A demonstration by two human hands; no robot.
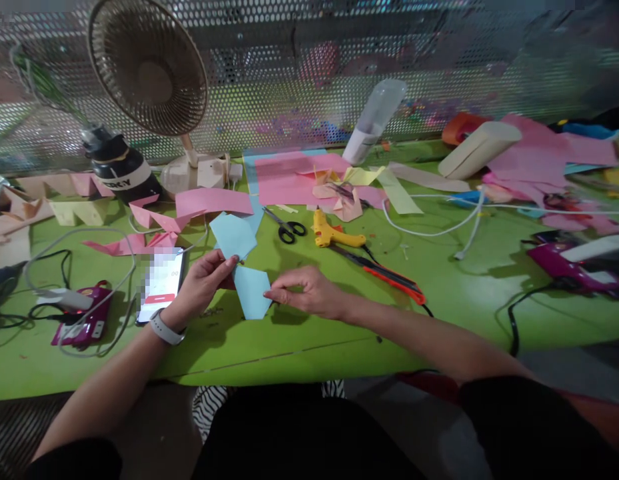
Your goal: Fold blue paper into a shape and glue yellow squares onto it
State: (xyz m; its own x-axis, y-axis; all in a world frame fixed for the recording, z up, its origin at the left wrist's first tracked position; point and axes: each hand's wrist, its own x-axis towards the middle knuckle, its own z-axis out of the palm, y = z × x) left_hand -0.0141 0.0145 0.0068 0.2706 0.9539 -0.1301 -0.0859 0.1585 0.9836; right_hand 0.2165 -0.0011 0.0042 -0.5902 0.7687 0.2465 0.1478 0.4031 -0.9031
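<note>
1. While the left hand point(214, 268) stands just left of the frame's centre, its thumb and fingers are closed on the light-blue paper point(252, 297), at the narrow place between an upper and a lower panel. Whether these panels form one piece or two cannot be determined.
2. The right hand point(312, 291), at the middle of the frame, pinches the lower panel's right edge between thumb and fingers.
3. The light-blue paper is held above the counter point(329, 353), near the centre of the frame; its upper panel leans up and left. A pale watch point(166, 327) is worn on the left wrist.
4. Immediately left of that wrist lies a phone point(162, 283) with a lit screen.
5. Above the right hand, near the centre, lie black-handled scissors point(292, 231), a yellow glue gun point(334, 233) and an orange-and-black cutter point(389, 277). The cutter slants down to the right, its upper end close to the glue gun.
6. Pink paper point(282, 177) is spread at upper centre.
7. Purple devices are noted at lower left point(89, 323) and at the right edge point(564, 263).
8. At upper left stand a fan point(149, 73) and a black bottle point(124, 170); a clear bottle point(374, 123) tilts at upper right of centre, before perforated mesh point(259, 100).
</note>
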